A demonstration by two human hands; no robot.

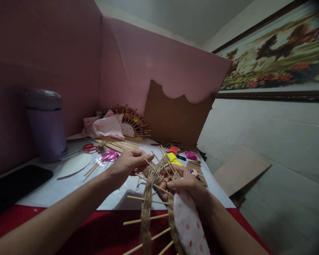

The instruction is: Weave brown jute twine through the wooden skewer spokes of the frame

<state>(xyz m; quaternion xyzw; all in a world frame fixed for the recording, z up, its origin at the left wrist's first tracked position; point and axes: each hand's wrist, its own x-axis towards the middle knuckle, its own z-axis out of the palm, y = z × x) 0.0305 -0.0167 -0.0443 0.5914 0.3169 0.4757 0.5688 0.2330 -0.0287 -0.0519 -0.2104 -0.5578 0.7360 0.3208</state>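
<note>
Right hand (188, 182) clamped on inner edge of twine-woven stick fan (147, 202), bulk on hand's near side; left hand (135, 161) beside outer stick ends, cannot tell if gripping.

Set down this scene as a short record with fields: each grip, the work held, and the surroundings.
Left grip: by the stick tips at the frame's upper end; what it pinches is unclear
Right grip: holds the woven frame, thumb near the inner twine band
Work: wooden sticks crossing curved twine bands; red-spotted pale panel along the inner side
Left side: purple tumbler, red-handled scissors, pale flat piece
Behind: spotted cloth, loose sticks, brown cardboard
Right wall: framed picture
</note>
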